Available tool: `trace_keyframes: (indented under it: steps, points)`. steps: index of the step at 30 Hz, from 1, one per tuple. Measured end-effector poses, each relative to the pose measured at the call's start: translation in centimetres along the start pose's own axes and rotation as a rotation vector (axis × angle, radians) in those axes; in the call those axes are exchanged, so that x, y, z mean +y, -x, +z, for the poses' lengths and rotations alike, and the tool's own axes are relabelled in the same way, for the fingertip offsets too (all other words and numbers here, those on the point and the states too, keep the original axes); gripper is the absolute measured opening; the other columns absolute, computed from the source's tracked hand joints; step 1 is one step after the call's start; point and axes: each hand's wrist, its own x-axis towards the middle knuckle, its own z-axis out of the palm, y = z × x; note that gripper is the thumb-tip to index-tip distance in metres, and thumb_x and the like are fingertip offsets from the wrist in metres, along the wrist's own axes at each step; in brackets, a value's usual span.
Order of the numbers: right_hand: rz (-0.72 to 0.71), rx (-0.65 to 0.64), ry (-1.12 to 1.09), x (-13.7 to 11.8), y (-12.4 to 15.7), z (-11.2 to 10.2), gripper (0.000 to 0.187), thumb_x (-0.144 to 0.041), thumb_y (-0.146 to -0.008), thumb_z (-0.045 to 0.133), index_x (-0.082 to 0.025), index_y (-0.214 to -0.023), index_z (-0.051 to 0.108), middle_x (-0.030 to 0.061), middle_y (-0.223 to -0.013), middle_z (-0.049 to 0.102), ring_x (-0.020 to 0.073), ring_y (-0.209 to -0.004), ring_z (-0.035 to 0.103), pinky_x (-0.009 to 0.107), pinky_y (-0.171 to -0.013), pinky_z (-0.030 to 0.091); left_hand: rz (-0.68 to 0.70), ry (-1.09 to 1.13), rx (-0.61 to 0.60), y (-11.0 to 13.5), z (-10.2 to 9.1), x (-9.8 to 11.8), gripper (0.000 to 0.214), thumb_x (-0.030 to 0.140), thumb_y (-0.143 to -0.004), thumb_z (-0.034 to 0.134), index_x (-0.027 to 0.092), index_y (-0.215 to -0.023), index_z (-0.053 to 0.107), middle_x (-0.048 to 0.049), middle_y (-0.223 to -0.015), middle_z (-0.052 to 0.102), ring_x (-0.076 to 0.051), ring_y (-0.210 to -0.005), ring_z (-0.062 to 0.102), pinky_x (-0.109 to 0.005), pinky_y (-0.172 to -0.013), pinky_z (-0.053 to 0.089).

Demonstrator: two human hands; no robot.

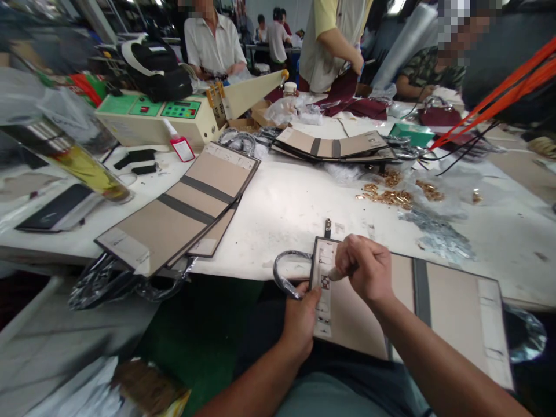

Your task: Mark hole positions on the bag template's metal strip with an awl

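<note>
A beige flat bag panel (360,313) with dark edging and a dark cross strip lies over the table's front edge and my lap. My left hand (302,318) grips its left end, thumb on top and fingers underneath. Along that end runs a pale strip with small metal fittings (325,282). My right hand (365,266) is curled above it, a fingertip at the fittings; whatever it may hold is hidden. A plastic-wrapped handle (286,272) loops out by my left hand, and a short dark tab with a metal piece (328,227) sticks out at the top.
More bag panels (204,179) are stacked at left, others (330,145) farther back. Gold metal pieces (391,197) and flat silver pieces (438,231) lie at right. A heat sealer (160,119), a red-labelled bottle (180,145) and a drink flask (82,165) stand left. Co-workers (217,46) are across the table.
</note>
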Motion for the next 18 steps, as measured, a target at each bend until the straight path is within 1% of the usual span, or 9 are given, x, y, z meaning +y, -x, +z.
trace_keyframes:
  steps: [2, 5, 7, 9, 11, 13, 15, 18]
  points:
    - [-0.013, 0.078, -0.15, -0.3, -0.4, 0.2, 0.048, -0.033, -0.103, 0.063, -0.02, -0.059, 0.047, -0.0022, -0.052, 0.045, 0.0117, -0.044, 0.044, 0.028, -0.044, 0.035, 0.001, 0.012, -0.001, 0.1, 0.0, 0.1, 0.048, 0.049, -0.067, 0.089, 0.013, -0.095, 0.075, -0.0083, -0.081, 0.074, -0.019, -0.071, 0.068, -0.029, -0.069, 0.052]
    - [-0.003, 0.107, -0.205, 0.0, -0.2, 0.5, 0.046, -0.033, -0.102, 0.063, -0.02, -0.06, 0.048, -0.0025, -0.052, 0.043, 0.0114, -0.043, 0.043, 0.027, -0.042, 0.033, 0.001, 0.034, -0.011, 0.2, 0.1, 0.3, 0.048, 0.05, -0.065, 0.09, 0.014, -0.094, 0.075, -0.0068, -0.078, 0.073, -0.018, -0.068, 0.067, -0.029, -0.068, 0.052]
    - [0.004, 0.089, -0.17, 0.4, 0.3, 0.6, 0.046, -0.031, -0.102, 0.063, -0.019, -0.06, 0.049, -0.0022, -0.053, 0.044, 0.0114, -0.043, 0.044, 0.027, -0.042, 0.034, 0.0, 0.04, -0.016, 0.3, 0.1, 0.5, 0.049, 0.051, -0.064, 0.091, 0.013, -0.092, 0.076, -0.0067, -0.077, 0.073, -0.018, -0.068, 0.067, -0.028, -0.067, 0.052]
    - [-0.018, 0.069, -0.136, 0.6, 0.6, 0.5, 0.046, -0.03, -0.102, 0.063, -0.019, -0.06, 0.05, -0.0016, -0.053, 0.045, 0.012, -0.045, 0.046, 0.028, -0.044, 0.037, -0.002, 0.036, -0.018, 0.3, 0.1, 0.6, 0.051, 0.052, -0.063, 0.092, 0.013, -0.091, 0.075, -0.0072, -0.077, 0.073, -0.019, -0.069, 0.067, -0.028, -0.067, 0.051]
    - [-0.042, 0.045, -0.079, 0.6, 0.7, 0.5, 0.048, -0.032, -0.103, 0.062, -0.019, -0.059, 0.049, -0.001, -0.053, 0.046, 0.0121, -0.046, 0.047, 0.027, -0.045, 0.038, 0.001, 0.033, -0.022, 0.2, 0.0, 0.6, 0.053, 0.053, -0.062, 0.093, 0.013, -0.092, 0.076, -0.0076, -0.079, 0.074, -0.019, -0.071, 0.068, -0.028, -0.067, 0.052]
    - [-0.032, 0.024, 0.014, 0.5, 0.7, 0.7, 0.05, -0.036, -0.104, 0.06, -0.019, -0.058, 0.048, -0.0008, -0.052, 0.047, 0.0116, -0.046, 0.047, 0.026, -0.046, 0.038, 0.006, 0.035, -0.03, 0.2, 0.0, 0.5, 0.054, 0.053, -0.062, 0.092, 0.013, -0.095, 0.076, -0.0077, -0.08, 0.074, -0.02, -0.072, 0.068, -0.029, -0.068, 0.052]
    - [-0.015, -0.008, 0.107, 0.2, 0.5, 1.2, 0.052, -0.039, -0.104, 0.06, -0.02, -0.057, 0.047, -0.0009, -0.05, 0.047, 0.011, -0.045, 0.045, 0.026, -0.046, 0.037, 0.007, 0.039, -0.036, 0.2, 0.0, 0.5, 0.052, 0.052, -0.063, 0.091, 0.013, -0.094, 0.076, -0.0077, -0.08, 0.074, -0.019, -0.072, 0.068, -0.029, -0.068, 0.052]
    - [-0.028, -0.086, 0.157, -0.5, 0.0, 2.2, 0.054, -0.041, -0.105, 0.058, -0.02, -0.057, 0.048, -0.0003, -0.052, 0.049, 0.0117, -0.047, 0.047, 0.027, -0.048, 0.038, 0.005, 0.039, -0.038, 0.2, -0.1, 0.4, 0.047, 0.048, -0.066, 0.09, 0.012, -0.093, 0.076, -0.0082, -0.081, 0.074, -0.018, -0.07, 0.066, -0.028, -0.067, 0.051]
